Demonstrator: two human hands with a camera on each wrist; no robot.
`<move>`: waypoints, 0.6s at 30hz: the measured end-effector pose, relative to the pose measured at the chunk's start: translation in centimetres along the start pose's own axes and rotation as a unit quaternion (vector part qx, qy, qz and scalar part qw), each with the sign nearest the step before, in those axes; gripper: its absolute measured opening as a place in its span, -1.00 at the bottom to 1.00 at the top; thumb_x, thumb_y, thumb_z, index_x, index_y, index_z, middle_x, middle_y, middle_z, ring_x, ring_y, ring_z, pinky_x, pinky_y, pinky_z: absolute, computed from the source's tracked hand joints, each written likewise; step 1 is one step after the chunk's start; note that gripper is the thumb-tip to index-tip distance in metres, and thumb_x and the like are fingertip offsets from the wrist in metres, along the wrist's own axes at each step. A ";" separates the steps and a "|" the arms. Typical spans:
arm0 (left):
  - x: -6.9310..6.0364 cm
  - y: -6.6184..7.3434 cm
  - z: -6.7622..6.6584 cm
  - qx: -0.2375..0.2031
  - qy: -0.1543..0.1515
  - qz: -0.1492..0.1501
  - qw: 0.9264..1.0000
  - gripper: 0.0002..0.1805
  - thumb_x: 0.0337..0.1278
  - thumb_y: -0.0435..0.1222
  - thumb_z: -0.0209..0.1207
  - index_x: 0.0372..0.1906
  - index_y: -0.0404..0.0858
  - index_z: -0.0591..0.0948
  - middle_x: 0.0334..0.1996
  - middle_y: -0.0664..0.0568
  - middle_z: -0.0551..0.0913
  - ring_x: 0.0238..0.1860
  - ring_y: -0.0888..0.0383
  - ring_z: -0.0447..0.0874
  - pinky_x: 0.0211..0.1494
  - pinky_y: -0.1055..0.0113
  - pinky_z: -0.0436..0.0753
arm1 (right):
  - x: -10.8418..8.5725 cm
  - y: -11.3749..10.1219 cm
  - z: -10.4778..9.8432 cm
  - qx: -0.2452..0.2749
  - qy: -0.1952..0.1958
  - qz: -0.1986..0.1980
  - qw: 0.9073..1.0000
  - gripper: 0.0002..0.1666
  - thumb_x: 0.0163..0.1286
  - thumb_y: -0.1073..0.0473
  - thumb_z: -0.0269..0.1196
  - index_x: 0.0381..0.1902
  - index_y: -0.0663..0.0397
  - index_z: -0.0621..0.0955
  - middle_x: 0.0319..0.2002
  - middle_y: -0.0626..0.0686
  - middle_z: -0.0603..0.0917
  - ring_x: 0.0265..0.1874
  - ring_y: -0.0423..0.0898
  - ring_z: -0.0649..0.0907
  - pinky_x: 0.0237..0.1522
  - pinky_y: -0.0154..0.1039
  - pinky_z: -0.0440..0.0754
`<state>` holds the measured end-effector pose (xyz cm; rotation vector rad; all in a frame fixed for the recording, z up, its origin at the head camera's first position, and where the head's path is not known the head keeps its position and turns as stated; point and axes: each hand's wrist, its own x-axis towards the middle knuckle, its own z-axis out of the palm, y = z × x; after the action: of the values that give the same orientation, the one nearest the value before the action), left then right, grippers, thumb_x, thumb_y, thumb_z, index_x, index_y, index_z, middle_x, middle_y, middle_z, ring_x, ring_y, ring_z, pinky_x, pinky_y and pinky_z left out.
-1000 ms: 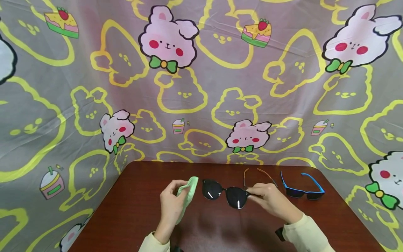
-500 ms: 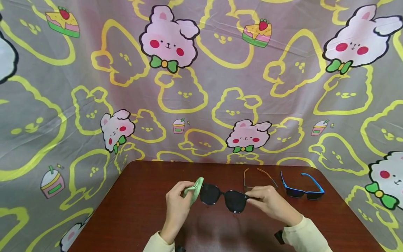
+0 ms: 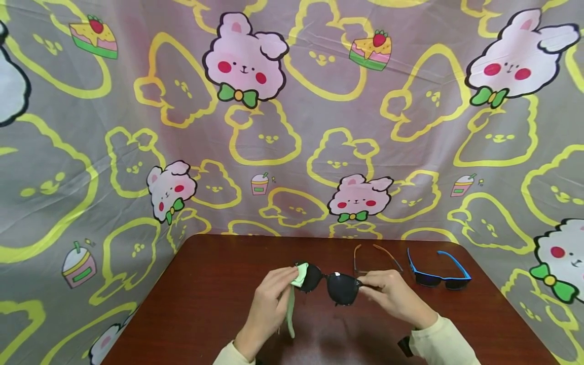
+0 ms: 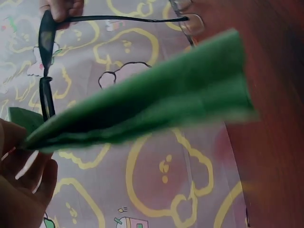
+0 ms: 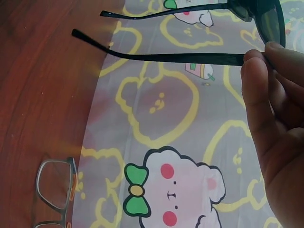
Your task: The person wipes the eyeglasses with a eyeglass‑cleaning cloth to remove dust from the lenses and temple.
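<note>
Black sunglasses [image 3: 343, 290] hang above the table, dark lenses facing me and temples unfolded. My right hand [image 3: 393, 294] pinches them by the hinge end of one temple, as the right wrist view also shows. A light green cloth [image 3: 299, 275] is held by my left hand [image 3: 270, 307], its fingers and thumb closed on it. Part of that cloth lies over the outer side of the left-hand lens, and a loose flap hangs below the hand. In the left wrist view the green cloth [image 4: 156, 99] spreads wide and hides part of the sunglasses.
Behind my right hand lie clear-lensed eyeglasses [image 3: 378, 257] with brown temples. Blue-framed sunglasses [image 3: 439, 278] rest farther right, temples up. Patterned fabric [image 3: 292, 126] walls in the back and sides of the brown table [image 3: 205, 284].
My left hand has moved right with the cloth, which has gone from beside the sunglasses onto the left-hand lens. My right hand has stayed nearly still, the sunglasses tilting slightly.
</note>
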<state>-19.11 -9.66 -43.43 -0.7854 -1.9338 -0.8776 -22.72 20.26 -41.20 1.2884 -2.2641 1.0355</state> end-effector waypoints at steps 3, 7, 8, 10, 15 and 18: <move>-0.3 -0.1 0.1 0.037 -0.024 0.040 0.998 -0.71 0.33 -0.42 -0.04 -0.02 -0.35 0.64 -0.02 -0.09 0.65 0.04 -0.03 0.58 0.08 0.22 0.51 | -0.2 0.1 0.0 0.009 0.001 0.002 1.000 -0.76 0.24 0.32 0.28 -0.12 0.04 0.70 -0.28 -0.07 0.69 -0.59 -0.37 0.55 -0.60 -0.50 0.48; -0.4 -0.3 0.2 0.073 -0.030 0.070 0.994 -0.59 0.46 -0.28 -0.22 -0.01 -0.33 0.64 -0.01 -0.09 0.64 0.06 0.00 0.57 0.06 0.18 0.52 | -0.3 0.2 0.0 0.024 0.003 -0.006 1.000 -0.71 0.21 0.39 0.28 -0.10 0.08 0.70 -0.28 -0.06 0.68 -0.58 -0.38 0.56 -0.59 -0.49 0.49; -0.4 -0.3 0.2 0.077 -0.028 0.073 0.994 -0.58 0.47 -0.28 -0.23 -0.01 -0.34 0.64 -0.02 -0.09 0.65 0.06 0.00 0.58 0.05 0.19 0.53 | -0.4 0.2 0.1 0.027 0.004 -0.008 1.000 -0.70 0.19 0.41 0.29 -0.11 0.08 0.70 -0.29 -0.06 0.68 -0.58 -0.37 0.56 -0.59 -0.50 0.49; -0.4 -0.5 0.2 0.086 -0.021 0.072 0.993 -0.58 0.47 -0.27 -0.22 -0.02 -0.34 0.64 -0.02 -0.08 0.65 0.03 0.00 0.58 0.04 0.22 0.53 | -0.4 0.2 0.1 0.031 0.006 -0.010 0.999 -0.67 0.16 0.45 0.30 -0.11 0.10 0.70 -0.32 -0.07 0.67 -0.59 -0.37 0.55 -0.60 -0.50 0.48; -0.2 -0.8 0.2 0.114 -0.008 0.065 0.991 -0.59 0.47 -0.27 -0.22 -0.03 -0.33 0.65 -0.04 -0.06 0.65 -0.03 0.01 0.58 0.01 0.23 0.53 | 0.1 -1.1 -0.1 0.035 0.006 -0.006 0.999 -0.69 0.12 0.48 0.31 -0.16 0.15 0.70 -0.40 -0.10 0.64 -0.61 -0.36 0.52 -0.62 -0.50 0.46; -0.1 -0.8 0.2 0.133 -0.006 0.071 0.988 -0.59 0.48 -0.27 -0.22 -0.04 -0.31 0.66 -0.04 -0.05 0.65 -0.05 0.02 0.58 -0.05 0.21 0.55 | 0.5 -2.5 -0.5 0.037 0.002 -0.004 0.999 -0.71 0.11 0.49 0.31 -0.19 0.18 0.70 -0.40 -0.09 0.64 -0.60 -0.36 0.51 -0.61 -0.50 0.46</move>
<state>-19.82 -9.97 -43.84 -0.7577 -1.9286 -0.5160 -20.88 19.49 -39.47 1.3211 -2.2350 1.1296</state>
